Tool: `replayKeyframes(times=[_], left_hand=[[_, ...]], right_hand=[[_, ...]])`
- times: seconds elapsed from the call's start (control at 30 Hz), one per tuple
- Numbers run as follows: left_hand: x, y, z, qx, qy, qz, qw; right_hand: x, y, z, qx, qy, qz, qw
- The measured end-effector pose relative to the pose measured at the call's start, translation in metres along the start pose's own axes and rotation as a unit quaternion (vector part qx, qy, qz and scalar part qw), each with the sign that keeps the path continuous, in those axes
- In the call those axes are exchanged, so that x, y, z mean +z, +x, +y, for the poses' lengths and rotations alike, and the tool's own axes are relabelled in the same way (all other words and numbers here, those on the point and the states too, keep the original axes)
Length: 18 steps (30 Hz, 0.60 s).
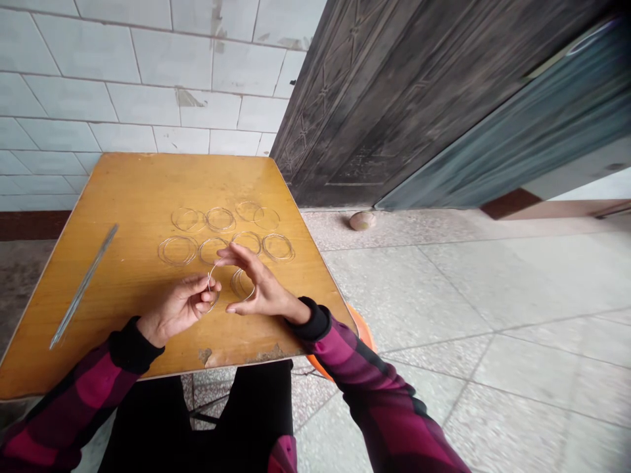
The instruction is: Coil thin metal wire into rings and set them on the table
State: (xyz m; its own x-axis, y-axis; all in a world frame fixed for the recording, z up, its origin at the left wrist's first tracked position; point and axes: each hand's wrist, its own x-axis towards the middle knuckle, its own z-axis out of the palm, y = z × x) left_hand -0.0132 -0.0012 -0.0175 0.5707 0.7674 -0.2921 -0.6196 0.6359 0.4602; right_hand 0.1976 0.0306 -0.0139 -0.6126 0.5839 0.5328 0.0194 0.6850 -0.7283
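Note:
My left hand (pixel 183 305) is closed, pinching a thin silvery wire (pixel 210 279) that curves upward from its fingertips. To its right, my right hand (pixel 259 286) has thumb and fingers spread wide apart, its fingertips close to the wire's upper end; whether they touch it I cannot tell. Behind my right hand lies a wire coil (pixel 240 284), partly hidden by the palm. Farther back, several round wire coils rest in two rows, among them one coil (pixel 178 250) at the left and another coil (pixel 279 247) at the right.
A bundle of straight metal wires (pixel 83 286) lies at the left of the wooden table (pixel 142 177). A tiled wall (pixel 167 59) stands behind it and a dark carved door (pixel 355 105) to the right. An orange stool (pixel 362 326) shows under the right edge; a rounded stone (pixel 362 221) sits by the door.

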Motion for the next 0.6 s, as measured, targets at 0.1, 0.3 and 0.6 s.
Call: replayKeyframes(times=[0.1, 0.3, 0.6], left_hand=[[0.000, 0.000, -0.001, -0.007, -0.009, -0.002, 1.000], [0.003, -0.001, 0.001, -0.025, -0.027, -0.009, 0.999], [0.010, -0.003, 0.003, 0.104, 0.206, 0.092, 0.969]], right_hand=[[0.001, 0.000, 0.001, -0.004, 0.008, 0.002, 1.000], [0.002, 0.000, -0.001, -0.004, 0.022, -0.010, 1.000], [-0.001, 0.002, -0.006, -0.020, -0.073, -0.006, 0.997]])
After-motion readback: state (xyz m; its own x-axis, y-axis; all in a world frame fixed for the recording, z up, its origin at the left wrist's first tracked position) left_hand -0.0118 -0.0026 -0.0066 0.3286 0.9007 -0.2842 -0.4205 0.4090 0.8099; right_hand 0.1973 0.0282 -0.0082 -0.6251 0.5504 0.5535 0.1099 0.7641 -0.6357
